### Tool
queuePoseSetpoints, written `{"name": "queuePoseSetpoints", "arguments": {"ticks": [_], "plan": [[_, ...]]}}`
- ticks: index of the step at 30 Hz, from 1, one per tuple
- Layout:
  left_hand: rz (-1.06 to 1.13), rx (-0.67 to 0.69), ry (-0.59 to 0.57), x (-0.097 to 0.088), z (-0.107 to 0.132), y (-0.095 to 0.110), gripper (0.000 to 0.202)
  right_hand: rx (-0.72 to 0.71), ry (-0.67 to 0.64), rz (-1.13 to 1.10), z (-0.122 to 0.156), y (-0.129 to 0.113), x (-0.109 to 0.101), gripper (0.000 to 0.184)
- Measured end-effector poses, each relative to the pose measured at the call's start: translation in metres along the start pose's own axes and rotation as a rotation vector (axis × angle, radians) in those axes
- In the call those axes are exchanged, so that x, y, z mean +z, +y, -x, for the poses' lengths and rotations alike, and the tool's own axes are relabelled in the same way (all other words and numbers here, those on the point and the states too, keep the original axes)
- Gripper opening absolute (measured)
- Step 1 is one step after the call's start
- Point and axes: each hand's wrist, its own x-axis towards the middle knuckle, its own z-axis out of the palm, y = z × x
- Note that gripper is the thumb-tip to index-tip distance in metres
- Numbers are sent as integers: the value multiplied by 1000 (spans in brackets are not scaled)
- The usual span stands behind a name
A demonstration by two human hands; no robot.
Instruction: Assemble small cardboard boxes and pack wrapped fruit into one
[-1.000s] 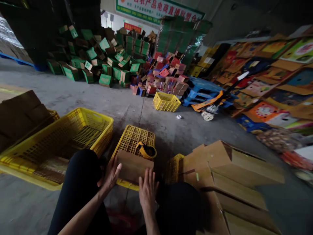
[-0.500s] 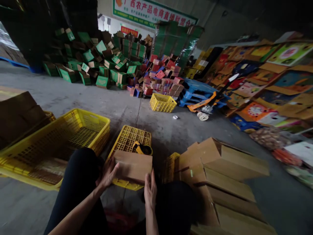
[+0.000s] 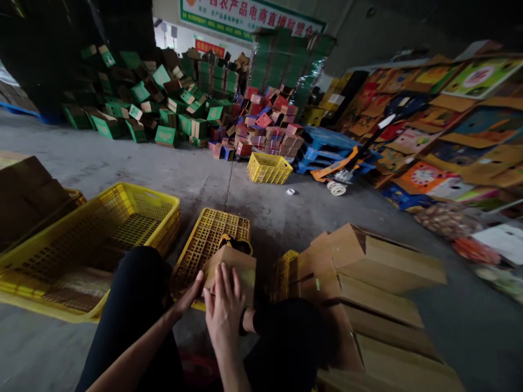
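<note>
A small brown cardboard box stands on an upturned yellow crate on the concrete floor, right in front of the seated person's knees. The right hand lies flat against the near face of the box with fingers spread and pointing up, so its grip is wide and pressing, not closed around anything. The left hand comes in from the left, fingers extended toward the box's lower left edge, touching or just beside it; its grip is also wide, and whether it clasps the box cannot be told. Behind the box, on the same crate, lies a yellow tape dispenser, partly hidden. To the left sits a larger yellow basket, open side up, with brown cartons beyond it. To the right, just beside the person's leg, is a stack of flat brown cardboard boxes and another yellow crate edge. Farther off are a small yellow basket, a heap of green boxes, red and pink boxes, a blue pallet and colourful printed cartons along the right wall
</note>
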Motion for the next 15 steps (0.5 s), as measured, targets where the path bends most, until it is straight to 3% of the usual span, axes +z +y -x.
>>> {"name": "queuePoseSetpoints", "arguments": {"ticks": [4,7,11,15], "plan": [[186,-121,-54,-19,2,31,96,-3,-32,-17,-7,-24,21,65],[231,-48,-28,-29,13,63,83,-60,-11,-79,-10,-24,23,61],[205,79,14,-25,32,93,70,-147,18,-175,-8,-9,12,54],[115,158,62,-22,36,104,61,-215,-43,-284,-11,4,-8,44]]}}
